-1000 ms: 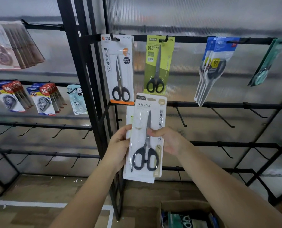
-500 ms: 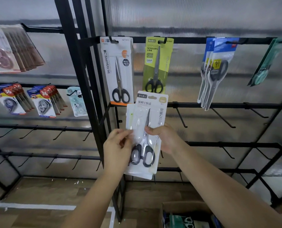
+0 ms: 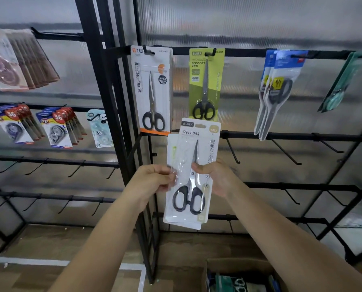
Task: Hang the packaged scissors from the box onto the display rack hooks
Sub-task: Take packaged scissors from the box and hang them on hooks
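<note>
The white card scissors pack [image 3: 193,165] held in front carries black-handled scissors, dark print and a tan corner patch; the hanging white scissors card [image 3: 151,89] has an orange bottom stripe and black handles; the lime-green scissors card [image 3: 206,81] also shows black handles; the blue-topped scissors packs [image 3: 280,85] bear yellow labels; the black metal display rack [image 3: 112,102] stands before ribbed translucent grey wall panels [image 3: 249,22]; the brown cardboard box [image 3: 239,277] sits on the tan wood-grain floor [image 3: 39,239].

Both hands, left [image 3: 152,182] and right [image 3: 217,179], raised with fingers pinching
</note>
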`<action>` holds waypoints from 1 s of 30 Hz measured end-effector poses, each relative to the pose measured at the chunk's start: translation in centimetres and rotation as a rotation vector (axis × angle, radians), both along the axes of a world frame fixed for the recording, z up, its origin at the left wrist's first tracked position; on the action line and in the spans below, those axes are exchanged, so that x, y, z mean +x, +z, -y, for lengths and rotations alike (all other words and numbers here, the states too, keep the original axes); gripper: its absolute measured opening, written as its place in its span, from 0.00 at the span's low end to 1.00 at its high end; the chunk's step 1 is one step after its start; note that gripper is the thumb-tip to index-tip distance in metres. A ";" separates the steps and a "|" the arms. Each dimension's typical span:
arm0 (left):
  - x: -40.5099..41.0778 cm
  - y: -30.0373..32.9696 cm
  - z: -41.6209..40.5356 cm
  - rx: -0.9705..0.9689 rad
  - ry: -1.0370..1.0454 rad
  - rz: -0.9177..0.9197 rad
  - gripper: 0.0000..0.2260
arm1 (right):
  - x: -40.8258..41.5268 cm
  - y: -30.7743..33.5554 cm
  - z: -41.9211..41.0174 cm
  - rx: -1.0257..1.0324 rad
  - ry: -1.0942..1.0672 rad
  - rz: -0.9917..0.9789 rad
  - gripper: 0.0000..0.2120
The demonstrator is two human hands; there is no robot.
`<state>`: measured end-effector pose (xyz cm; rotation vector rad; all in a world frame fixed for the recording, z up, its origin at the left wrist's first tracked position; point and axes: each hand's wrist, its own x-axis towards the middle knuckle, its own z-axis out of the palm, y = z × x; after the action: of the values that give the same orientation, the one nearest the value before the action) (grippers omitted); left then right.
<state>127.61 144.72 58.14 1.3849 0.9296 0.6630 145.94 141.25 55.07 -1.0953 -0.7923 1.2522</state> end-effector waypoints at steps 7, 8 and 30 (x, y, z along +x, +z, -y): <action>-1.1 -0.1 -0.2 -0.013 -0.106 -0.057 0.06 | 0.1 -0.3 0.5 -0.028 0.054 0.035 0.32; -1.2 -0.1 -0.2 0.014 -0.108 -0.085 0.06 | -0.1 -0.5 0.5 -0.020 0.079 0.013 0.34; 0.6 -1.1 1.5 0.053 0.292 0.184 0.06 | -0.8 0.5 1.3 0.052 0.071 -0.014 0.28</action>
<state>128.20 143.21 57.06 1.2209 0.9801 1.0251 145.16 139.92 55.56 -1.0228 -0.8546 1.2899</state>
